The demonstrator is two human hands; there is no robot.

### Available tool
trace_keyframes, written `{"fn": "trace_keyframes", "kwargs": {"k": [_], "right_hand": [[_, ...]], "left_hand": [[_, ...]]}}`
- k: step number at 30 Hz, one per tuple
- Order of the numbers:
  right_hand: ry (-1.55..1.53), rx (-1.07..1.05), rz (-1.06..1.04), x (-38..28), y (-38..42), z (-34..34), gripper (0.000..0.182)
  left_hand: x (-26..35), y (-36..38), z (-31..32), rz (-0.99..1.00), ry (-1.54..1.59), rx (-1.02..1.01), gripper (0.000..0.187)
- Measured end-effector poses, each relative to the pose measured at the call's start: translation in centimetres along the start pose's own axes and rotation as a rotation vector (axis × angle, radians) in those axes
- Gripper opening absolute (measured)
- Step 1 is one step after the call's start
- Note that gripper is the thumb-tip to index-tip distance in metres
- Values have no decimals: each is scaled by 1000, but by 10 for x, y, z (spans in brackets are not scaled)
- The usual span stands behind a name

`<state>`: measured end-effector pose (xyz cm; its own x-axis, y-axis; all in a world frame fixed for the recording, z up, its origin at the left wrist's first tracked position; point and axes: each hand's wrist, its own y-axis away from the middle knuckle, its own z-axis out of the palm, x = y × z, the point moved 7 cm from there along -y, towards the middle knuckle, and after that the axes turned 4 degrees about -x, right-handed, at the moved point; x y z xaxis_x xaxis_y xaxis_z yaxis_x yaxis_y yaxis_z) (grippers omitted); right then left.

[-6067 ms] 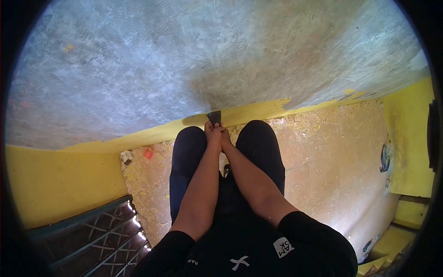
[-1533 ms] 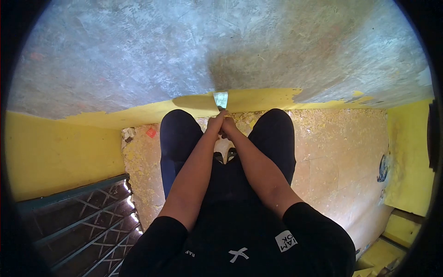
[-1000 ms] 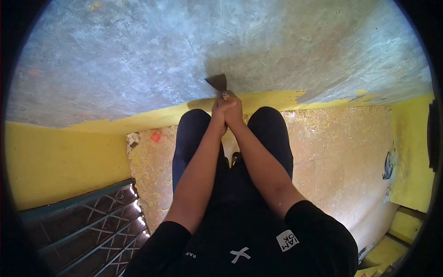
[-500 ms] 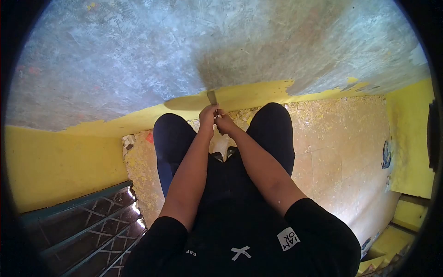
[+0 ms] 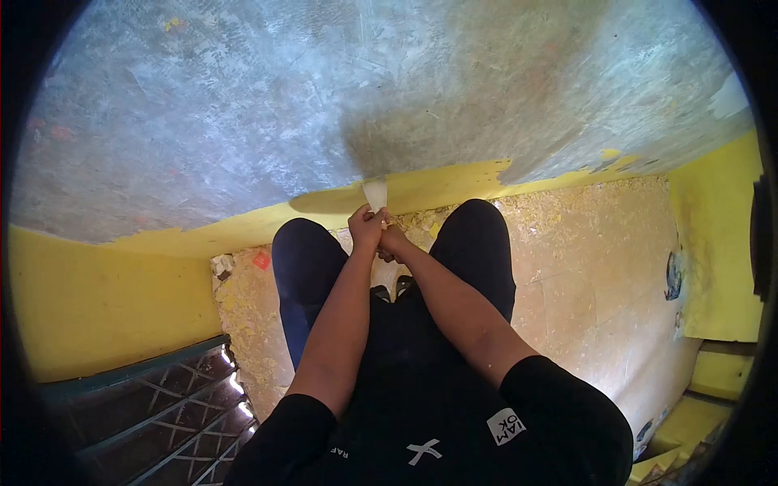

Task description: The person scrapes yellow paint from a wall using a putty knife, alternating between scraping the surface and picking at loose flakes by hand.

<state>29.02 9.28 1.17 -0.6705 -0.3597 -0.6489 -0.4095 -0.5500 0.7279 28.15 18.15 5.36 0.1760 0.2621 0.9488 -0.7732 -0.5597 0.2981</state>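
A putty knife (image 5: 376,193) points away from me, its pale flat blade right at the lower border of the bare grey area on the wall (image 5: 267,105). My left hand (image 5: 367,226) is closed at the base of the blade, fingers close against it. Just behind and to the right, my right hand (image 5: 393,244) is wrapped round the handle, which is mostly hidden by the fingers. Yellow paint (image 5: 438,181) covers the strip of wall below the grey. Both hands are between my knees.
Yellow paint flakes lie on the tiled floor (image 5: 567,267) along the wall's foot. A red scrap (image 5: 261,260) lies to the left. A dark metal grille (image 5: 162,405) stands at lower left. Yellow side walls close in the left and right (image 5: 721,267).
The blade now shows its pale flat face instead of a dark, narrow side. My left hand has shifted forward onto the blade's base, and the whole view has tilted slightly upward.
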Motion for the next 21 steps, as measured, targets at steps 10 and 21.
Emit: {"fn": "trace_keyframes", "kwargs": {"k": [10,21], "right_hand": [[154,297,29,20,-45,-20,30],[25,274,-146,73,-109,-13,30]], "left_hand": [[-18,16,-6,-630,-274,136,63],[-81,10,13,-698,254,-30,55]]}}
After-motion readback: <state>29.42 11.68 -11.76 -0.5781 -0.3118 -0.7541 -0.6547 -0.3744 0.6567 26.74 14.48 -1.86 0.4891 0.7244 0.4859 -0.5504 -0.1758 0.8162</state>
